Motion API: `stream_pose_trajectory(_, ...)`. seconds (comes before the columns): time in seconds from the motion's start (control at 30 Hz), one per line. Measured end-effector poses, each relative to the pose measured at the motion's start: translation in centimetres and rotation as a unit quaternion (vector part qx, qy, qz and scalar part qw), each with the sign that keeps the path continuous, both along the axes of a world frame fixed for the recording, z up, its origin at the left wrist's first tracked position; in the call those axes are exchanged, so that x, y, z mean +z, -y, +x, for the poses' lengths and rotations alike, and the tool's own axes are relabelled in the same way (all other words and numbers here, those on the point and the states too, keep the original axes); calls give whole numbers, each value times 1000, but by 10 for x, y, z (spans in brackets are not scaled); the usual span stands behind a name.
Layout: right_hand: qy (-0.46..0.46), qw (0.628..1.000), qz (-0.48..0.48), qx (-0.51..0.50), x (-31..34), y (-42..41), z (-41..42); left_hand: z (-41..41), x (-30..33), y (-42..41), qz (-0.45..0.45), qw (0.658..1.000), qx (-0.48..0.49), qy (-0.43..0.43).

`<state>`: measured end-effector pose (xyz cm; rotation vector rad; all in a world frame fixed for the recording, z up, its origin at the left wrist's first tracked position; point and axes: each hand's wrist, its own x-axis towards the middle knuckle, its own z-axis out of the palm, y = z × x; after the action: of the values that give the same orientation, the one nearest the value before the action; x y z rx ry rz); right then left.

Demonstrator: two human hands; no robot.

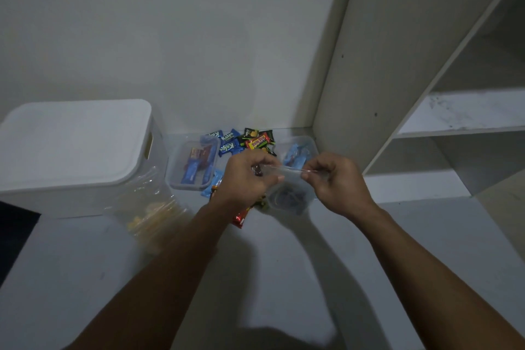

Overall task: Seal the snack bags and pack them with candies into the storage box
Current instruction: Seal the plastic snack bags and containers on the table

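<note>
My left hand [250,179] and my right hand [335,182] pinch the top edge of a clear snack bag [287,193] stretched between them; dark pieces show through its lower part. A second clear bag with yellow chips [150,216] leans against the white lidded storage box [76,150] at the left. Loose wrapped candies [244,140], blue, green and red, lie on the floor by the wall. More candies sit in a small clear container [193,167] and in another clear tub [298,153] behind my hands.
A white shelf unit [426,94] stands at the right with open compartments. A red wrapper [240,217] lies under my left wrist. A dark object [14,233] shows at the left edge. The pale floor spreads out in front of me.
</note>
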<state>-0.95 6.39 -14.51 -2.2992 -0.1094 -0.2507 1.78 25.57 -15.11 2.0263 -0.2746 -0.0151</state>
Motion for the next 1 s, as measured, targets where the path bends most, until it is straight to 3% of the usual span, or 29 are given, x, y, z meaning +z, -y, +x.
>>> stream_pose_trajectory(0.33, 18, 998, -4, 53, 11, -7, 2, 1, 14, 13, 15, 998, 12, 56)
stream_pose_trajectory(0.57, 27, 999, -18, 21, 7, -4, 2, -3, 13, 12, 6, 1000, 11, 6)
stream_pose_trajectory(1.0, 73, 996, -38, 34, 6, -15, 3, -5, 17, 11, -9, 1000, -8, 6)
